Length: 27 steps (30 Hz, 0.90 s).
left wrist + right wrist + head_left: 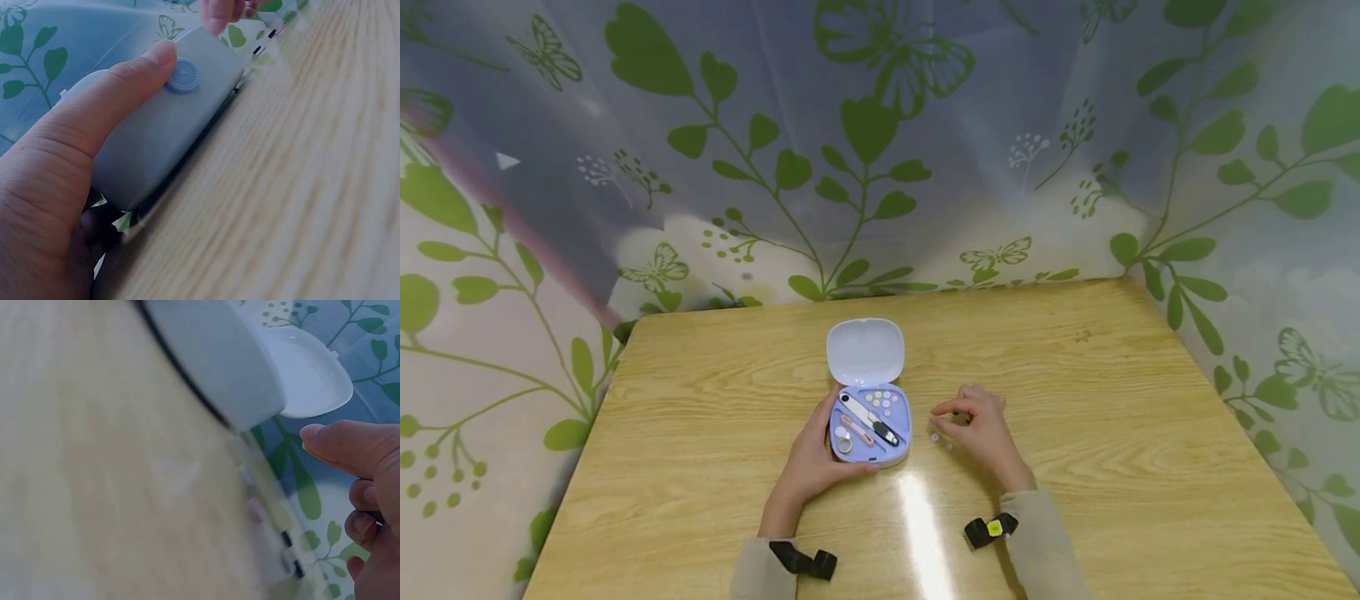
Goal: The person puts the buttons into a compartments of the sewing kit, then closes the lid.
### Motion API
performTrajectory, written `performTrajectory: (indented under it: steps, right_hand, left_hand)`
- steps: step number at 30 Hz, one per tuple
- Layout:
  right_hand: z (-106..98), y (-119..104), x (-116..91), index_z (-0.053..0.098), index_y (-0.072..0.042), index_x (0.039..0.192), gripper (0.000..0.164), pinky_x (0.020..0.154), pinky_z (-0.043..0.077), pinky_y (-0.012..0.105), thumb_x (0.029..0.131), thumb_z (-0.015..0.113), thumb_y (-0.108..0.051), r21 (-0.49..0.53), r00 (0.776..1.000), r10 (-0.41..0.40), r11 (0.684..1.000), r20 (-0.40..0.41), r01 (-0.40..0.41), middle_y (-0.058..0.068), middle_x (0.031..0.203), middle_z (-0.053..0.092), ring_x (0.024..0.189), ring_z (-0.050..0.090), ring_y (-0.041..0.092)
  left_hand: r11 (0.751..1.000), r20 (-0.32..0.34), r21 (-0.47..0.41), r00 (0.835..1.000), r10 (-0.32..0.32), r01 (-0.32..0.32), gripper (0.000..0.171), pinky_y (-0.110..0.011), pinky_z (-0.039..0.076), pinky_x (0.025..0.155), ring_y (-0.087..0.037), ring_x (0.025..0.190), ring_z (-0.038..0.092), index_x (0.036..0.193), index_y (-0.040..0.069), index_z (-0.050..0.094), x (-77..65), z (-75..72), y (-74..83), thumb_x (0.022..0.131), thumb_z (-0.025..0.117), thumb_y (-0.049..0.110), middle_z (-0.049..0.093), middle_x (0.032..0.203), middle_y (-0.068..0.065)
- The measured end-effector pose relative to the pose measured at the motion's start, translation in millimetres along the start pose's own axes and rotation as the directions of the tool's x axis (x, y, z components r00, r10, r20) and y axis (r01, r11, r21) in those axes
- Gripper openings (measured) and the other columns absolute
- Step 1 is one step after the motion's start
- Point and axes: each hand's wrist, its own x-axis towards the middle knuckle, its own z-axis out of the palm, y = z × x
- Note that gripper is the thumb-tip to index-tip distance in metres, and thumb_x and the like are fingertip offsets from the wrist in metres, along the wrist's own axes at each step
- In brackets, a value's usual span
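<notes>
A lilac sewing box [901, 454] stands on the table with its white lid [865, 352] raised at the back. My left hand [815, 454] grips its left side, the thumb along the front by a round ridged catch [183, 75]. Inside lie a white and black tool [868, 417], a pinkish bundle [857, 430], a small metal ring [844, 444] and several pastel buttons [878, 397] at the back right. Right of the box, my right hand [981, 429] pinches with thumb and index finger what looks like a small pale button, mostly hidden. Loose buttons [935, 437] lie beneath it.
The wood-grain table [700, 417] reaches back to a leaf-patterned curtain [880, 167], which also hangs at both sides. A black strap with a camera [805, 561] is on the left wrist, another [991, 529] on the right. Light glares on the table before the box.
</notes>
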Motion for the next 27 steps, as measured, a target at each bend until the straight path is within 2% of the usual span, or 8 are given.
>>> performTrajectory:
  steps: [4,8,15,21,27]
  right_hand:
    - [1.7,6.5,-8.6,0.08,-0.013,0.08,0.012,0.076,0.017,0.039,0.072,0.087,-0.007,-0.001,1.0,0.02,1.0,0.004,-0.02,0.0,0.062,0.043,0.065,0.036,0.009]
    - [2.0,10.3,-15.1,0.08,-0.014,0.081,0.012,0.078,0.016,0.04,0.073,0.088,-0.009,0.009,0.999,0.041,0.999,0.013,-0.041,-0.005,0.063,0.042,0.067,0.036,0.01]
    - [1.2,13.9,-22.1,0.08,-0.019,0.083,0.014,0.084,0.016,0.043,0.073,0.088,-0.013,0.028,0.995,0.074,0.997,0.06,-0.076,0.001,0.066,0.045,0.071,0.039,0.011]
    - [3.0,18.4,-23.4,0.08,-0.023,0.084,0.016,0.085,0.018,0.044,0.072,0.089,-0.019,-0.003,0.994,0.065,0.998,0.086,-0.065,-0.006,0.067,0.043,0.072,0.038,0.011]
    - [4.5,18.6,-24.0,0.079,-0.026,0.081,0.015,0.088,0.017,0.044,0.074,0.088,-0.016,-0.035,0.993,0.076,0.997,0.093,-0.073,-0.008,0.068,0.044,0.073,0.038,0.012]
  left_hand:
    - [1.0,-0.001,-0.005,1.0,-0.002,0.002,0.132,-0.047,0.024,0.117,-0.019,0.145,0.028,0.159,0.035,0.015,-0.1,0.2,-0.3,0.055,0.095,0.051,0.027,0.16,0.007]
    - [1.0,-0.003,-0.004,1.0,0.003,-0.003,0.132,-0.047,0.024,0.117,-0.02,0.145,0.028,0.159,0.033,0.015,0.0,0.6,0.2,0.055,0.095,0.052,0.027,0.16,0.006]
    - [1.0,-0.001,-0.008,1.0,-0.004,0.004,0.132,-0.048,0.024,0.117,-0.02,0.145,0.028,0.159,0.036,0.015,-0.3,1.0,-0.5,0.055,0.095,0.052,0.027,0.16,0.006]
    - [1.0,0.0,-0.002,1.0,-0.008,0.008,0.132,-0.047,0.024,0.118,-0.019,0.145,0.027,0.159,0.036,0.015,-0.1,0.6,-1.0,0.055,0.095,0.052,0.027,0.16,0.007]
    - [1.0,0.004,-0.009,1.0,0.002,-0.002,0.132,-0.047,0.024,0.118,-0.019,0.146,0.027,0.159,0.033,0.015,0.3,0.7,0.6,0.056,0.095,0.051,0.027,0.16,0.006]
